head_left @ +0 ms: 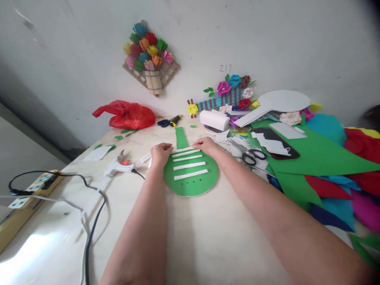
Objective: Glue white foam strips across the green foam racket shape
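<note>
A green guitar-shaped cutout (191, 188) lies flat on the table, its neck pointing toward the wall. Across its round body run several white paper strips (191, 175), roughly parallel, with a row of small dark dots below them. At the top of the body, where the neck begins, my left hand (161, 154) pinches the left end of the uppermost white strip (182, 150). The fingers of my right hand (205, 145) are closed at that strip's right end. Beside my left hand lie loose white paper rolls (145, 158), partly hidden by it.
Left of my hands sit a white glue gun (118, 166) and a power strip (32, 192) with cables. Behind are a red plastic bag (127, 114) and pliers (170, 120). At right lie scissors (253, 156), a phone (279, 144), paper scraps and green sheets (326, 150).
</note>
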`<move>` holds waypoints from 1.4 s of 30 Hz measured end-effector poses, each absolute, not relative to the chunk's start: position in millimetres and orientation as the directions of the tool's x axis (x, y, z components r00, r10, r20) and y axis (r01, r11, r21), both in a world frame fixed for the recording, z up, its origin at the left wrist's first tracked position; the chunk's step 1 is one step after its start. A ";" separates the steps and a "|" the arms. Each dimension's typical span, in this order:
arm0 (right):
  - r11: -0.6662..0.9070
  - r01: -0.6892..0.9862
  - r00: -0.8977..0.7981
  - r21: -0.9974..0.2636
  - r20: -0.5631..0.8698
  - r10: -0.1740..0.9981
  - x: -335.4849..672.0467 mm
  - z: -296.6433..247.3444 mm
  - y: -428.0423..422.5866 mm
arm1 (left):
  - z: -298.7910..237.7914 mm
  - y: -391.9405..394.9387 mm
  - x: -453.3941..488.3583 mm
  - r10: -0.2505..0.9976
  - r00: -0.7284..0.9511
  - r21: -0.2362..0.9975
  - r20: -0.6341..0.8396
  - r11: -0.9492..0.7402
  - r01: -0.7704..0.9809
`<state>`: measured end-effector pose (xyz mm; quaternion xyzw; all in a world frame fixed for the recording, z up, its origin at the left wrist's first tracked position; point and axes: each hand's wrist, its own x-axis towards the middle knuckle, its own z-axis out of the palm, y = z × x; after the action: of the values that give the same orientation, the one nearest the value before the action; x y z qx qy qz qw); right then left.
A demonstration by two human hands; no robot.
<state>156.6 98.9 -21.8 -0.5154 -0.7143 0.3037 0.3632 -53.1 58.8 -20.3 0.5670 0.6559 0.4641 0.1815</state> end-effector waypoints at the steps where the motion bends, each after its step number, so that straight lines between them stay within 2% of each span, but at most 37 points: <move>1: 0.280 0.514 -0.201 -0.811 0.203 0.958 156.5 -21.6 98.7 | -20.3 59.1 -53.2 0.911 -0.296 0.812 0.287 -0.068 0.580; 9: 0.257 0.503 -0.129 -0.826 0.222 0.967 155.9 -19.4 93.2 | -17.8 59.1 -52.5 0.889 -0.332 0.780 0.316 -0.044 0.624; 18: 0.276 0.468 -0.125 -0.840 0.246 0.961 159.3 -18.9 88.5 | -8.2 49.8 -52.0 0.870 -0.395 0.715 0.295 0.074 0.695; 22: 0.307 0.466 -0.057 -0.830 0.319 0.946 158.4 -21.6 94.0 | 0.9 42.7 -45.4 0.861 -0.384 0.668 0.333 0.072 0.741; 25: 0.371 0.531 -0.029 -0.762 0.421 0.907 158.0 -18.2 93.1 | 6.7 39.8 -39.7 0.855 -0.363 0.624 0.371 0.060 0.779; 28: 0.421 0.598 -0.035 -0.682 0.503 0.864 158.0 -12.5 87.9 | 8.9 40.5 -36.8 0.853 -0.274 0.626 0.444 -0.076 0.776; 32: 0.425 0.658 -0.068 -0.621 0.512 0.856 158.0 -6.3 80.6 | 7.0 47.8 -37.0 0.847 -0.173 0.654 0.503 -0.242 0.716; 36: 0.410 0.694 -0.084 -0.592 0.499 0.862 158.6 0.2 71.7 | 8.5 52.6 -35.8 0.880 -0.251 0.787 0.403 -0.193 0.587; 39: 0.380 0.680 -0.060 -0.627 0.469 0.881 159.9 4.3 60.4 | 12.2 47.1 -31.3 0.888 -0.335 0.905 0.314 -0.174 0.389; 42: 0.339 0.568 -0.008 -0.750 0.407 0.913 160.7 3.3 48.2 | 13.1 34.6 -24.1 0.894 -0.370 0.964 0.254 -0.203 0.170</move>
<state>160.7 48.2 3.3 -0.5420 -0.6835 0.1918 0.4497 -24.1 34.6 13.1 0.4770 0.5576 0.6117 0.2956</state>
